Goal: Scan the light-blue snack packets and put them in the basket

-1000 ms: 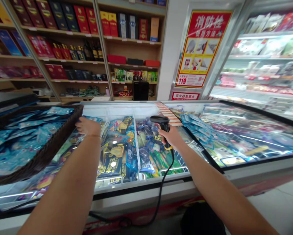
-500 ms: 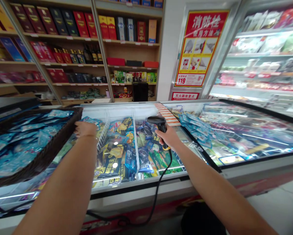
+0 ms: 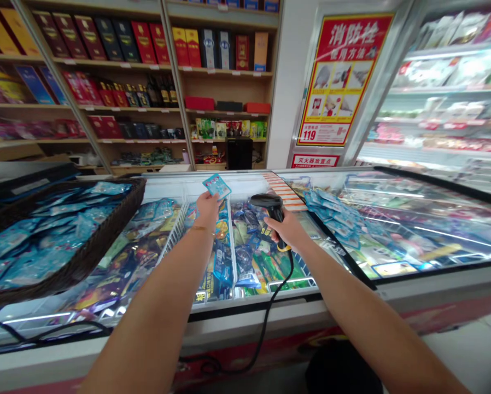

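Note:
Above the chest freezer (image 3: 393,287), my left hand (image 3: 208,208) pinches a small light-blue packet (image 3: 216,186) and holds it up. My right hand (image 3: 284,227) is wrapped around the handle of a black barcode scanner (image 3: 268,205), whose head points left toward the packet, a short gap away. A black cable (image 3: 266,317) hangs from the scanner's grip. At the left, a dark woven basket (image 3: 116,232) is filled with similar blue packets (image 3: 44,230). Another pile of blue packets (image 3: 333,213) lies on the freezer's glass to the right of the scanner.
Under the glass lie bagged frozen goods (image 3: 253,257), split by white wire dividers (image 3: 175,232). An orange-striped sheet (image 3: 284,191) sits near the scanner. Wooden shelves (image 3: 224,82) with boxes and bottles stand behind. A lit refrigerated cabinet (image 3: 442,109) is at the right.
My left hand has moved right from beside the basket to the middle of the freezer, now showing a blue packet. My right hand keeps the scanner nearly still. The view has shifted slightly.

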Action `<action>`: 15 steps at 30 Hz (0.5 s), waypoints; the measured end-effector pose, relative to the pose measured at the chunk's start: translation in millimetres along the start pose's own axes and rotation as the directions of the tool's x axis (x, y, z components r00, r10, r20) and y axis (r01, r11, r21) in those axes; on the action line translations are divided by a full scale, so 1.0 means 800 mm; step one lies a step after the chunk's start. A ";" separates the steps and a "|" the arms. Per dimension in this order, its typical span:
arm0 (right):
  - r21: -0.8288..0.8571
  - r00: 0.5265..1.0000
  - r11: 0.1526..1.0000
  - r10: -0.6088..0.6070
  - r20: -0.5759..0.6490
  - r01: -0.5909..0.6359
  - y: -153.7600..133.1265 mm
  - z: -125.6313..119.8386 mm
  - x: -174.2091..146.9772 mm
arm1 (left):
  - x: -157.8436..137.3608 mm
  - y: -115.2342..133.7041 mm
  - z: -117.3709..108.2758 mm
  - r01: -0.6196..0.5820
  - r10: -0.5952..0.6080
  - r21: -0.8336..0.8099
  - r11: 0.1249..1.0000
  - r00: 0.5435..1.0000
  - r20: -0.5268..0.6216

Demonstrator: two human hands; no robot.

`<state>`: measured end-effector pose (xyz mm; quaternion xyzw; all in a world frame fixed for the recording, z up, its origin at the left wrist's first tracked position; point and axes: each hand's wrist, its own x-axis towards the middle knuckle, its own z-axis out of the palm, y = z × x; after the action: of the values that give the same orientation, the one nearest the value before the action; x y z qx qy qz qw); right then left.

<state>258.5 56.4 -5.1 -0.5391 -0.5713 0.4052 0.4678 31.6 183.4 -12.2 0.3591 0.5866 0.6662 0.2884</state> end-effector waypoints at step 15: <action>-0.074 0.999 0.996 -0.051 -0.009 0.050 -0.010 -0.002 -0.013 | -0.025 -0.021 0.014 0.150 -0.096 -0.262 0.953 0.973 0.211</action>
<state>258.0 45.3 1.7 -0.5436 -0.5969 0.3689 0.4605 51.6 176.4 -31.0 0.3416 0.4779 0.6836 0.4330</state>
